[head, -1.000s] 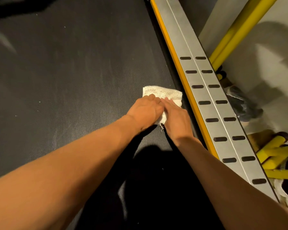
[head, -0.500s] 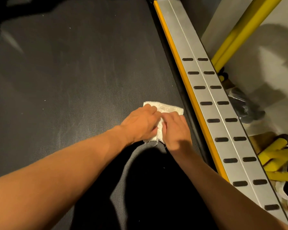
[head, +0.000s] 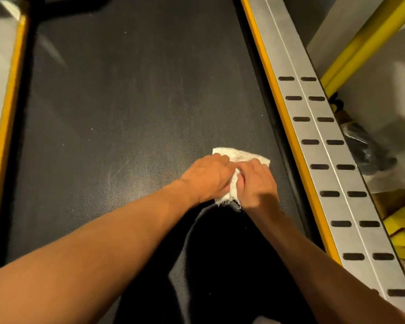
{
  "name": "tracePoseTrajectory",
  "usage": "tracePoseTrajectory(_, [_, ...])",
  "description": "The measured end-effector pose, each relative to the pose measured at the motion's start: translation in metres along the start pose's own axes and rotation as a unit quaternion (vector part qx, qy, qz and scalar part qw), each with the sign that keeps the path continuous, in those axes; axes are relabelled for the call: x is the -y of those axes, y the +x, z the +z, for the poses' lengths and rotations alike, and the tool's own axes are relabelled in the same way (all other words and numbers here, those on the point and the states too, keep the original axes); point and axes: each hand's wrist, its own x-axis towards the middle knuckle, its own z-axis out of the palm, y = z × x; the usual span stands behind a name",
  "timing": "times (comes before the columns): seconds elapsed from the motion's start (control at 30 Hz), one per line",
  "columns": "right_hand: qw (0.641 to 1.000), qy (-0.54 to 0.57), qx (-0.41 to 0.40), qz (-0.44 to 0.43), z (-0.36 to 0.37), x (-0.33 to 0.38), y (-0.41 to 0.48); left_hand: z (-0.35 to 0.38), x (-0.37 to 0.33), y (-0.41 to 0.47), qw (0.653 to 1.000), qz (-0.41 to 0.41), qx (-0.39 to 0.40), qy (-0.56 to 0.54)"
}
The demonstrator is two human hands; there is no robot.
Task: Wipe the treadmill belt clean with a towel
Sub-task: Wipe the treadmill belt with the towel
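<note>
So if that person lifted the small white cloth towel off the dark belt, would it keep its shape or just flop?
The small white cloth towel would probably flop: it already bunches and creases under the left hand and right hand. It looks light, being thin and frayed at its near edge. On the dark textured treadmill belt it likely drags rather than slides, so it may wrinkle when pushed.

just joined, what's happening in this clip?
A person is wiping a treadmill belt with a small white towel. Both hands press the towel flat on the belt: the left hand and right hand sit side by side on top of it, near the belt's right edge beside the slotted metal side rail. Pale smears and specks show on the belt to the left of the hands, so that part looks not yet clean.
</note>
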Motion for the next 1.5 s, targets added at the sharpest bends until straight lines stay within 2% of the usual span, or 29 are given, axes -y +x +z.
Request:
tracePoseTrajectory(0.2, [0.999, -0.025, 0.022, 0.04, -0.002, 0.011, 0.024, 0.0, 0.011, 0.01, 0.999, -0.038, -0.036, 0.001])
tracePoseTrajectory(0.3, [0.998, -0.005, 0.061, 0.02, -0.004, 0.008, 0.007, 0.005, 0.01, -0.005, 1.0, 0.007, -0.007, -0.014])
tracePoseTrajectory(0.37, [0.999, 0.02, 0.048, 0.004, -0.005, 0.008, -0.006, 0.006, 0.015, -0.012, 0.999, 0.026, 0.015, -0.023])
tracePoseTrajectory(0.6, [0.998, -0.035, 0.041, 0.038, 0.002, 0.025, 0.02, 0.005, 0.021, -0.008, 0.997, -0.061, -0.038, -0.039])
tracePoseTrajectory(0.77, [0.998, -0.022, 0.066, -0.003, 0.005, 0.037, -0.006, 0.0, 0.025, -0.043, 1.0, -0.014, -0.017, 0.008])
tracePoseTrajectory(0.83, [0.998, -0.019, 0.053, -0.014, 0.011, 0.044, 0.009, -0.004, 0.036, -0.04, 0.998, -0.051, -0.025, 0.036])
tracePoseTrajectory(0.97, [0.999, -0.008, 0.038, 0.023, 0.022, 0.057, 0.032, -0.012, 0.039, -0.033, 0.99, -0.126, -0.018, 0.064])
tracePoseTrajectory(1.13, [0.997, -0.022, 0.066, -0.014, 0.029, 0.066, 0.001, -0.003, 0.044, -0.063, 0.996, -0.081, 0.012, 0.04])
tracePoseTrajectory(1.37, [0.997, -0.008, 0.064, -0.038, 0.036, 0.088, 0.022, -0.019, 0.064, -0.072, 0.994, -0.105, -0.02, 0.037])
tracePoseTrajectory(1.5, [0.993, -0.002, 0.084, -0.086, 0.039, 0.091, -0.004, -0.009, 0.071, -0.1, 0.998, -0.051, 0.002, 0.023])
